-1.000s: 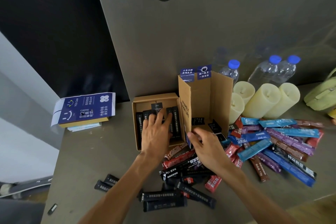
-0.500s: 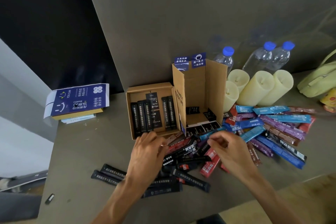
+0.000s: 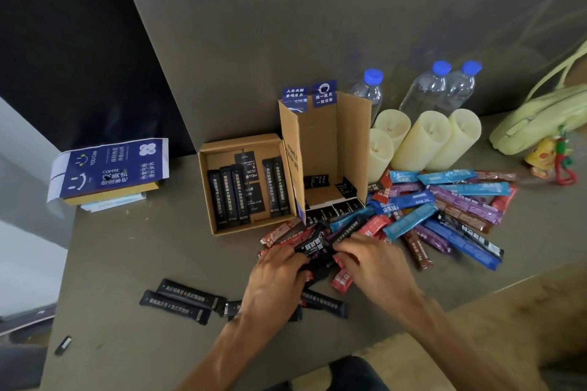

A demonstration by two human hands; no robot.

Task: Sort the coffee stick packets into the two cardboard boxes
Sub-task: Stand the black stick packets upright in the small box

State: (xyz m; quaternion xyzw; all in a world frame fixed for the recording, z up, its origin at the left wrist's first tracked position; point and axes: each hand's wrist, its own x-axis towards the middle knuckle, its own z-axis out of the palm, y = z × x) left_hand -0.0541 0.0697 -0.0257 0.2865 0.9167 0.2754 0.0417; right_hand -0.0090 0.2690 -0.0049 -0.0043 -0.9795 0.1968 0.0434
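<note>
A flat open cardboard box (image 3: pixel 205 197) lies left of centre and holds several black stick packets (image 3: pixel 228 197) side by side. To its right stands a tall cardboard box (image 3: pixel 353 143) with its front open; a few small black items lie on its floor. A heap of blue, purple, red and brown packets (image 3: pixel 444 206) spreads to the right of it. My left hand (image 3: pixel 274 278) and my right hand (image 3: pixel 376 263) meet over the near end of the heap. Both pinch a black packet (image 3: pixel 313 246) between them. More loose black packets (image 3: pixel 181 298) lie near the table's front left.
Three water bottles (image 3: pixel 427 89) and several pale candles (image 3: pixel 422 140) stand behind the heap. A green bag (image 3: pixel 540 117) with a charm sits at the far right. A blue printed carton (image 3: pixel 108 171) rests at the left. The table's front edge (image 3: pixel 476 295) runs close under my right arm.
My left hand left the flat box and came back to the heap. My right hand drew in from the tall box, and both now meet on a black packet.
</note>
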